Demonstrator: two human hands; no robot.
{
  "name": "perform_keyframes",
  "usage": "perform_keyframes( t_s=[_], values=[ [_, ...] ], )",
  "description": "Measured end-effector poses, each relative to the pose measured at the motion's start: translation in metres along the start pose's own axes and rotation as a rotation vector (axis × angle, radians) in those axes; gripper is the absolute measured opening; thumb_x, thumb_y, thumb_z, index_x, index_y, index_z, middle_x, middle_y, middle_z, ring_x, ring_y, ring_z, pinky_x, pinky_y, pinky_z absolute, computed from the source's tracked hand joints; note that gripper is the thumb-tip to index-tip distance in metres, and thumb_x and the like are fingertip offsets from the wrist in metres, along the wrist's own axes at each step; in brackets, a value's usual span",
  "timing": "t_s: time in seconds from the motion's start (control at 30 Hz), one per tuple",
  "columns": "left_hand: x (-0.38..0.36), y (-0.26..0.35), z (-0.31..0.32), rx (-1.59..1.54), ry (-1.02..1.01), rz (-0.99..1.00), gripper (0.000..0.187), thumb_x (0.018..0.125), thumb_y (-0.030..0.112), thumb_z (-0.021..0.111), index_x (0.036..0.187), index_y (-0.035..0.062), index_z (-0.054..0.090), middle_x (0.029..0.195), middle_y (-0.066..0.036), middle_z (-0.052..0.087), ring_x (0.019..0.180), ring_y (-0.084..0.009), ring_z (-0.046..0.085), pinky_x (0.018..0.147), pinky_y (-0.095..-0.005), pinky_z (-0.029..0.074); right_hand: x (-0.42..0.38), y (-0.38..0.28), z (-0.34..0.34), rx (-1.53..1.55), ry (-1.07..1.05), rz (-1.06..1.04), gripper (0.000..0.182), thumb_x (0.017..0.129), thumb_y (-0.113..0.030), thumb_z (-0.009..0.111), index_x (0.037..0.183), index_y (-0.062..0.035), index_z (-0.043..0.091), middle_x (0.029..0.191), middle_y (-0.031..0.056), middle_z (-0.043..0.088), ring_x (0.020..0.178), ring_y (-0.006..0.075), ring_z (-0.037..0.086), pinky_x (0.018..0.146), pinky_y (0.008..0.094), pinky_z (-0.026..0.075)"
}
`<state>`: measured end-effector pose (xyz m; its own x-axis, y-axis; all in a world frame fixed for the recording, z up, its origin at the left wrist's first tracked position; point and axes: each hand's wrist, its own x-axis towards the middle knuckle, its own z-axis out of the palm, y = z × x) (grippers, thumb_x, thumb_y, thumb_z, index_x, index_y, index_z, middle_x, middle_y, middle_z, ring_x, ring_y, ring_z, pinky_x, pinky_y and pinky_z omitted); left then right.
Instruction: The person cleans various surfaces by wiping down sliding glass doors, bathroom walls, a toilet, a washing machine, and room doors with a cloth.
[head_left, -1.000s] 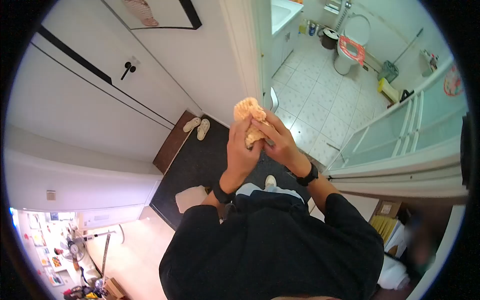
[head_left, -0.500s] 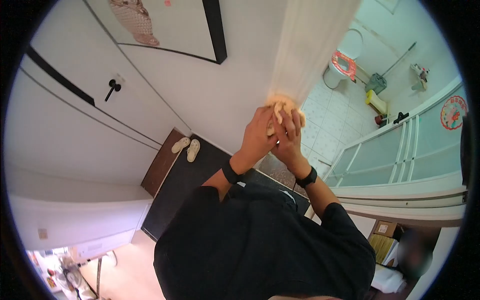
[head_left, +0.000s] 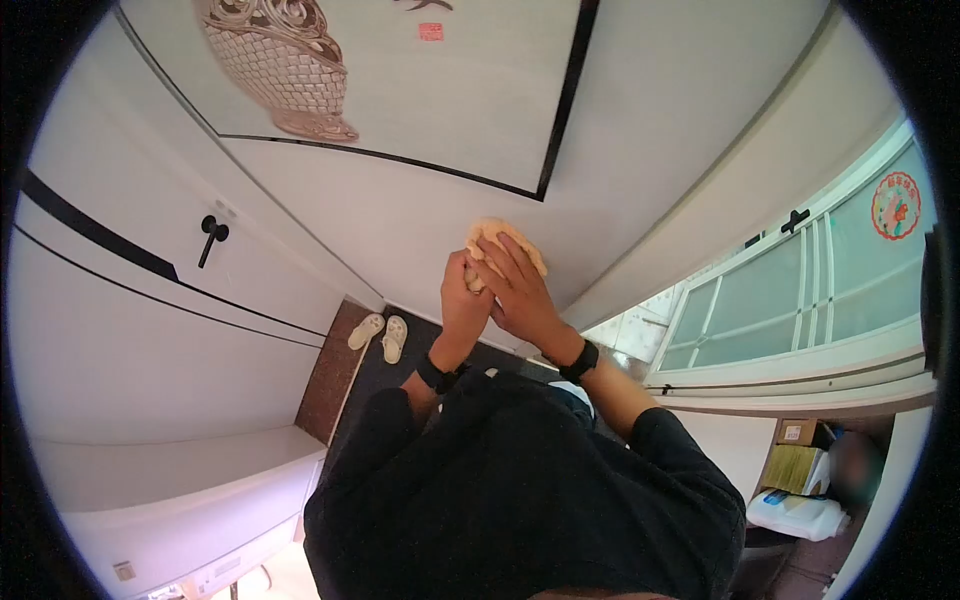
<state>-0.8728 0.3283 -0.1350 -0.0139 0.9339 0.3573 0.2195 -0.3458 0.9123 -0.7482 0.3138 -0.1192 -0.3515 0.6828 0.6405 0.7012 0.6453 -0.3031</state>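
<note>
The yellow cloth (head_left: 505, 240) sits bunched against the white wall (head_left: 400, 225), just below the lower edge of the framed picture (head_left: 400, 80) and just left of the door frame (head_left: 700, 190). Only its top and right edge show; the rest is covered by your hands.

Your right hand (head_left: 520, 290) lies flat over the cloth, fingers spread and pressing it to the wall. Your left hand (head_left: 462, 300) is curled beside it, touching the cloth's left side; whether it actually grips a fold cannot be told from this view.

Advice on the wiping: keep the cloth spread under the palm rather than wadded, so more of it meets the wall. Press evenly with the flat hand and let the other hand only steady the edge. Mind the black frame just above; it is a likely snag.

Below, a pair of slippers (head_left: 380, 335) rests on the dark mat (head_left: 400, 370), well apart from the hands. A white cabinet door with a black handle (head_left: 208, 238) stands to the left.
</note>
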Motion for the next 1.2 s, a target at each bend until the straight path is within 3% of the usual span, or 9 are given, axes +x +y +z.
perform_keyframes(
  t_s=[0.17,0.3,0.5,0.6,0.7,0.8,1.0,1.1,1.2],
  values=[
    [0.022,0.01,0.015,-0.213,0.012,0.27,0.033,0.077,-0.003,0.063,0.109,0.0011,0.055,0.107,-0.017,0.059,0.095,-0.0318,0.06,0.084,-0.035,0.049,0.003,0.002,-0.008,-0.161,0.179,0.012,0.06,0.073,-0.004,0.068,0.131,-0.0122,0.055,0.142,0.0139,0.043,0.135,0.044,0.034,0.11,0.0545,0.032],
    [0.016,0.037,0.046,-0.136,-0.171,0.579,0.036,0.075,0.003,0.067,0.109,0.0007,0.056,0.108,-0.018,0.06,0.097,-0.0381,0.061,0.082,-0.0406,0.052,-0.043,0.012,-0.026,-0.274,0.405,0.085,0.058,0.076,-0.004,0.068,0.132,-0.011,0.053,0.143,0.0157,0.039,0.137,0.0458,0.029,0.11,0.0573,0.03],
    [-0.009,-0.01,0.044,-0.064,-0.279,0.321,0.036,0.079,0.01,0.067,0.111,0.0016,0.055,0.108,-0.018,0.06,0.096,-0.0391,0.061,0.077,-0.043,0.052,-0.077,0.01,0.004,-0.247,0.205,0.196,0.063,0.076,-0.002,0.066,0.136,-0.0098,0.049,0.145,0.016,0.035,0.139,0.045,0.025,0.112,0.0542,0.029],
    [-0.007,-0.037,0.02,0.07,-0.186,0.263,0.035,0.081,0.009,0.065,0.113,0.0012,0.052,0.105,-0.019,0.059,0.093,-0.0414,0.06,0.075,-0.0442,0.051,-0.061,0.005,0.03,-0.159,0.094,0.211,0.063,0.075,-0.001,0.065,0.136,-0.0084,0.049,0.147,0.014,0.037,0.139,0.0422,0.026,0.113,0.0512,0.029],
    [0.0,-0.063,-0.004,0.007,-0.133,0.038,0.033,0.085,0.006,0.063,0.114,-0.0001,0.049,0.102,-0.02,0.058,0.091,-0.0395,0.061,0.074,-0.0429,0.05,-0.028,0.002,0.047,-0.038,-0.034,0.119,0.063,0.076,0.0,0.063,0.137,-0.0077,0.047,0.147,0.0139,0.038,0.14,0.0395,0.027,0.113,0.0489,0.03],
    [0.006,-0.068,-0.025,-0.046,-0.026,-0.058,0.032,0.087,0.003,0.061,0.115,-0.0014,0.048,0.101,-0.021,0.058,0.092,-0.0352,0.061,0.075,-0.0403,0.05,-0.003,-0.003,0.061,0.033,-0.169,0.083,0.064,0.077,0.0,0.061,0.139,-0.0076,0.045,0.147,0.0137,0.038,0.14,0.0367,0.029,0.113,0.0475,0.03],
    [0.001,-0.088,-0.017,-0.102,0.038,-0.06,0.03,0.086,0.0,0.061,0.113,-0.0027,0.048,0.099,-0.021,0.058,0.09,-0.0336,0.061,0.075,-0.0388,0.049,0.0,-0.003,0.062,0.085,-0.197,0.097,0.064,0.079,-0.001,0.06,0.141,-0.0089,0.044,0.149,0.0127,0.037,0.14,0.0354,0.03,0.114,0.0473,0.029],
    [-0.004,-0.059,-0.003,-0.093,-0.078,-0.1,0.032,0.084,0.0,0.061,0.114,-0.0021,0.048,0.099,-0.021,0.058,0.09,-0.0337,0.061,0.075,-0.0383,0.049,-0.02,0.0,0.045,0.013,-0.128,0.142,0.062,0.078,-0.002,0.062,0.137,-0.0093,0.046,0.148,0.0126,0.037,0.14,0.0363,0.03,0.113,0.0499,0.029],
    [-0.009,-0.029,0.018,-0.121,-0.226,0.032,0.037,0.08,-0.001,0.061,0.115,-0.0014,0.049,0.105,-0.021,0.057,0.094,-0.0366,0.06,0.079,-0.0387,0.05,-0.059,0.011,0.033,-0.065,0.073,0.196,0.057,0.076,-0.003,0.065,0.13,-0.0089,0.052,0.146,0.0144,0.038,0.139,0.0409,0.029,0.112,0.0526,0.029]
  ],
)
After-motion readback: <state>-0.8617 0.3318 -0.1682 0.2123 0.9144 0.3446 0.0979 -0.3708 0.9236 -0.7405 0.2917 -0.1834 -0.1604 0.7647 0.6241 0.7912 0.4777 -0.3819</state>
